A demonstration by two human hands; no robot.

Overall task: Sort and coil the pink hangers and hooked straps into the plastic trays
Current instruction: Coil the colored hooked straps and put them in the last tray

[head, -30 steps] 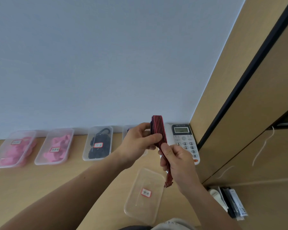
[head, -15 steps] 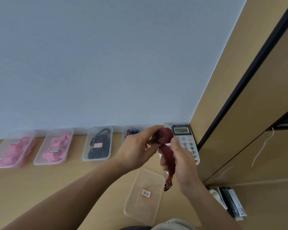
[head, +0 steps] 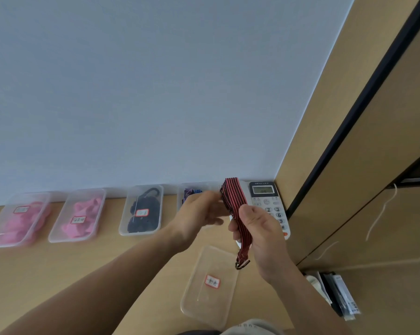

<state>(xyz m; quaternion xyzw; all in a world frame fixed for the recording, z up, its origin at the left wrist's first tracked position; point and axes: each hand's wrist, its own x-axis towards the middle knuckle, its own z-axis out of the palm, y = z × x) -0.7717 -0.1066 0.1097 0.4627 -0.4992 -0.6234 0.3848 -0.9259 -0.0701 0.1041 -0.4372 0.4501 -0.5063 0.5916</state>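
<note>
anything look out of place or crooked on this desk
Only the near tray: it sits apart from the row of trays along the wall, turned at an angle, and looks empty. No spill or damage shows.

A row of trays (head: 139,234) sits on the desk (head: 59,274) against the wall, with a telephone (head: 267,199) at its right end (in the corner). Another tray (head: 204,303) lies nearer, under the strap (head: 232,194).
</note>
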